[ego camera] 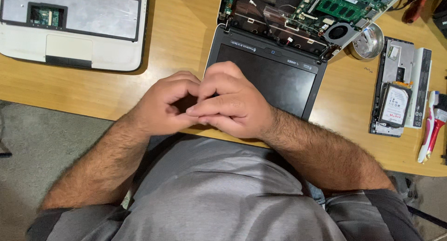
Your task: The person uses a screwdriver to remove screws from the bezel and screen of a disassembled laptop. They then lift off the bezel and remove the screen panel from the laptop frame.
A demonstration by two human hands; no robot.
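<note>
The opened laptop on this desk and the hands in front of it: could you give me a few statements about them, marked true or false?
1. The left hand and right hand touch each other at the fingertips. True.
2. The opened laptop has its circuit board and fan exposed. True.
3. The right hand grips a screwdriver. False: no tool shows in either hand.
4. The white laptop part lies to the right of the hands. False: it lies to the left.
5. A small metal bowl sits beside the fan. True.
</note>
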